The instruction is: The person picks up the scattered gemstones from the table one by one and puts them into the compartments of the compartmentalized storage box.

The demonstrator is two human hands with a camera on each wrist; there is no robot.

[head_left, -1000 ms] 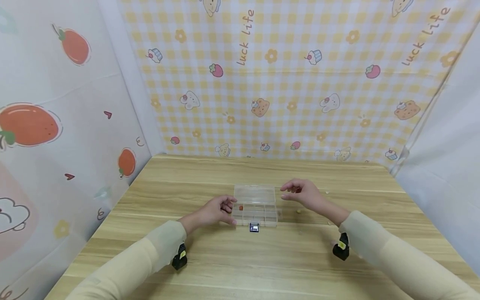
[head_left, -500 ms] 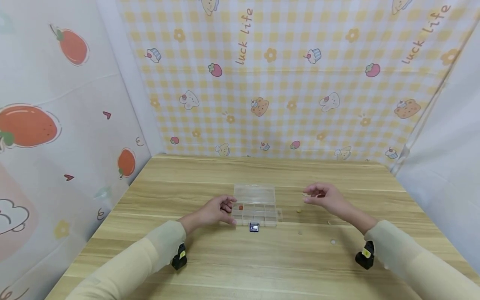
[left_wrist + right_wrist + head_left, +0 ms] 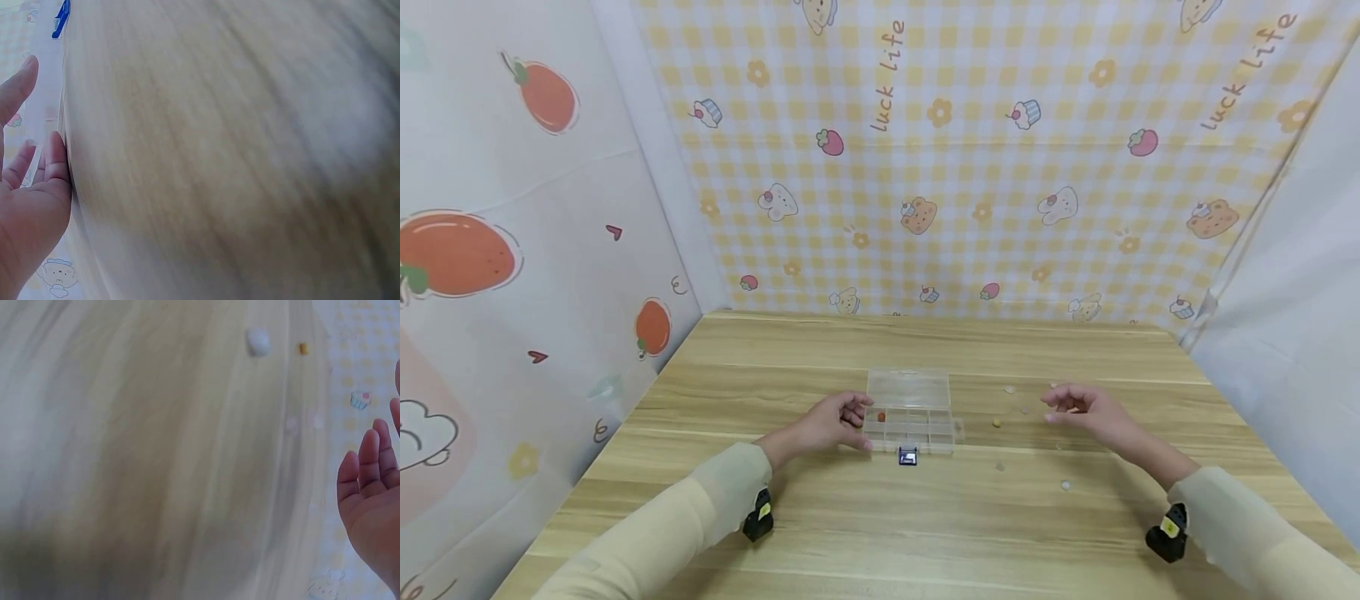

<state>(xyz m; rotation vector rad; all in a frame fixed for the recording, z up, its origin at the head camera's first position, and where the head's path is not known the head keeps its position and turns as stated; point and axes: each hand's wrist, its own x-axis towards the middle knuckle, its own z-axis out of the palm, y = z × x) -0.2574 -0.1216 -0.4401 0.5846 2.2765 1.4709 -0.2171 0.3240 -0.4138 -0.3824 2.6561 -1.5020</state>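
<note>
A clear compartment box (image 3: 942, 437) sits at mid-table, its lid (image 3: 908, 388) tipped open toward the back. An orange-red bit (image 3: 882, 417) lies in a back-left compartment, and a blue clasp (image 3: 907, 456) marks the front edge. My left hand (image 3: 833, 421) holds the box's left end, thumb at the front corner and fingertips near the back one. Right of the box, my right hand (image 3: 1086, 410) hovers over the table with fingers loosely bent and nothing visible between them. In the right wrist view, its fingers (image 3: 369, 459) are apart.
Several small pieces are scattered between box and right arm: a yellow one (image 3: 997, 423), a whitish one (image 3: 1066, 485), and pale ones (image 3: 1009, 389) further back. A clear tab (image 3: 958, 428) juts from the box's right end. Patterned cloth (image 3: 880, 208) hangs behind the table.
My right hand has moved steadily rightward, away from the box, uncovering pale pieces on the table. The left hand and the box have stayed in place.
</note>
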